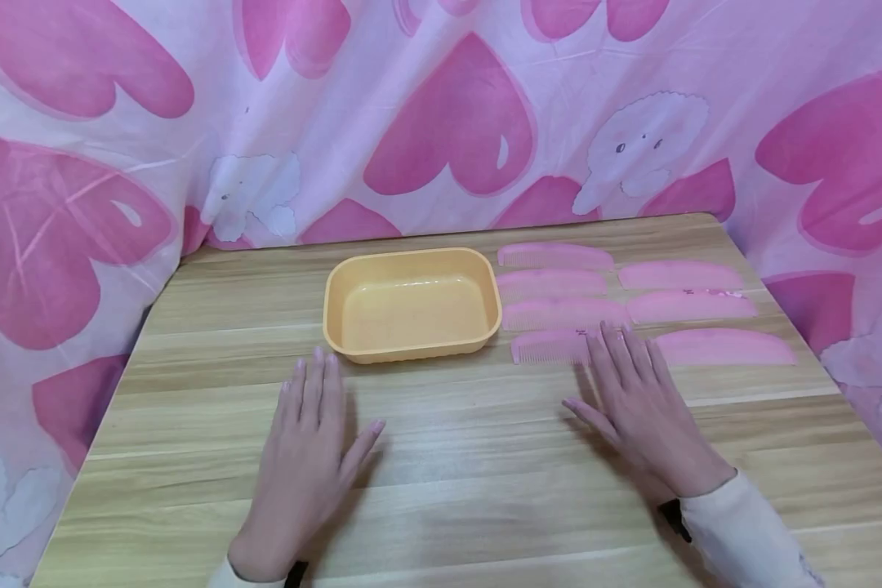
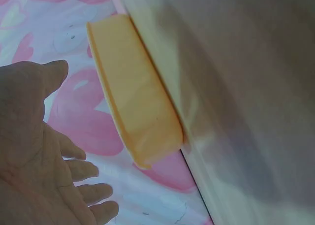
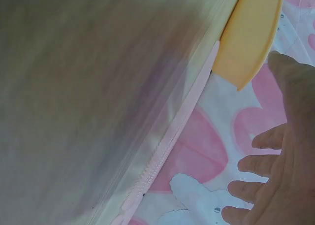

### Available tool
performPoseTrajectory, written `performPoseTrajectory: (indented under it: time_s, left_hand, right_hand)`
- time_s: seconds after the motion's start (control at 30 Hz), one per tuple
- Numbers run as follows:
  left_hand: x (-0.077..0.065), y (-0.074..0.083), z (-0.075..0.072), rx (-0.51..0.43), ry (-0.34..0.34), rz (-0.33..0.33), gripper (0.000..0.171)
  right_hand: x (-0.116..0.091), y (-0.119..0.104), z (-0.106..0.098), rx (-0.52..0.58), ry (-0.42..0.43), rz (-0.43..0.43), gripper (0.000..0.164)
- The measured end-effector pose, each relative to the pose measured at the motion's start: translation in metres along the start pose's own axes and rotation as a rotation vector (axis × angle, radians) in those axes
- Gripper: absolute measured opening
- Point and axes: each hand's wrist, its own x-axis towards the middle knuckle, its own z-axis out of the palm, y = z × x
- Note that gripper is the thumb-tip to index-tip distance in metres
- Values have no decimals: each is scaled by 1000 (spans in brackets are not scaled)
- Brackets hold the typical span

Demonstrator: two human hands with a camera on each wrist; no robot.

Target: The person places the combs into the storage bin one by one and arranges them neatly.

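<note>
My left hand (image 1: 301, 461) is held palm down above the table, its fingers straight and the thumb spread, just in front of a yellow rectangular tub (image 1: 412, 351). Nothing is in its grasp; the left wrist view has the same hand (image 2: 44, 171) apart from the tub (image 2: 133, 87). My right hand (image 1: 643, 408), likewise flat with spread thumb, holds nothing. Its fingertips overlap the near pink comb (image 1: 547, 347) in the head view. Several pink combs lie to the right of the tub in two columns, among them a far comb (image 1: 554, 255) and a near right comb (image 1: 723, 347).
The tub stands toward the back of the wood-grain table (image 1: 470, 465), with nothing inside it. A pink curtain with hearts (image 1: 452, 122) hangs behind the table and along its sides. The combs' left ends lie close beside the tub's right wall.
</note>
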Motion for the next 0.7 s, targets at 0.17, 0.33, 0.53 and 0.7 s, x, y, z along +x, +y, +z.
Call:
performPoseTrajectory:
  time_s: [0.17, 0.33, 0.53, 0.7]
  left_hand:
    - [12, -7, -10, -38, -47, -25, 89]
    - [24, -18, -14, -110, -36, -63, 84]
    - [39, -31, -16, -200, -52, -133, 79]
    - [51, -39, -16, -286, -118, -212, 79]
  right_hand:
    - [5, 11, 1, 25, -39, -7, 90]
    - [13, 23, 3, 68, -54, -19, 86]
    - [24, 36, 2, 169, -122, 3, 85]
    - [33, 50, 3, 260, -189, 32, 79]
